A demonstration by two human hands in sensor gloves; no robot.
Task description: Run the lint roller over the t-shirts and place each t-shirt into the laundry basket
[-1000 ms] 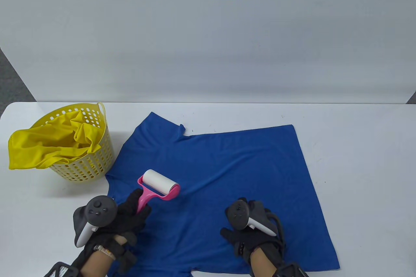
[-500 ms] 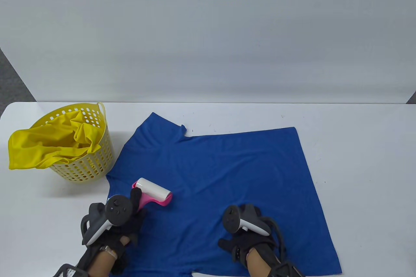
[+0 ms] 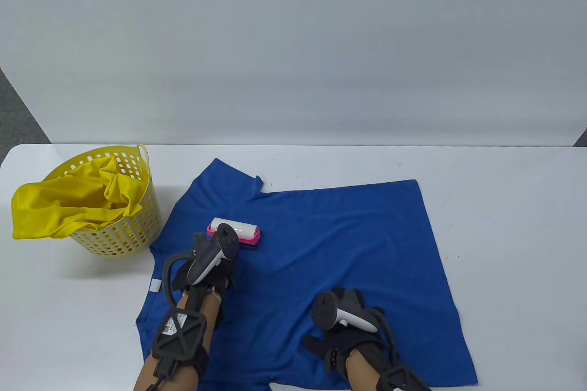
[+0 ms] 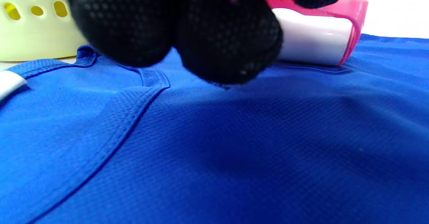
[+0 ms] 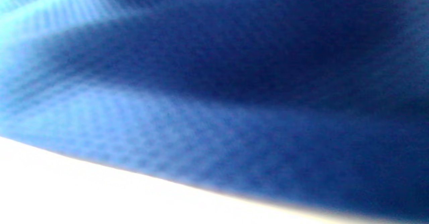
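A blue t-shirt (image 3: 348, 244) lies spread flat on the white table (image 3: 504, 226). On its left part stands a lint roller (image 3: 244, 228) with a pink frame and a white roll. My left hand (image 3: 222, 272) grips its handle from the near side; the tracker hides most of the grip. In the left wrist view my curled gloved fingers (image 4: 187, 33) hold the pink handle, and the lint roller (image 4: 311, 36) rests on the blue t-shirt (image 4: 234, 150). My right hand (image 3: 331, 346) presses on the shirt near its front hem. The right wrist view is a blur of blue t-shirt (image 5: 234, 66).
A yellow perforated laundry basket (image 3: 120, 237) stands at the left, and a yellow t-shirt (image 3: 69, 207) hangs over its rim. The basket (image 4: 30, 26) shows beyond the shirt's collar. A white label (image 3: 156, 285) lies at the collar. A grey wall rises behind the table.
My left hand first drew the roller back toward the near left, then pushed it away across the shirt. The left forearm now reaches over the fabric. The right hand has barely moved.
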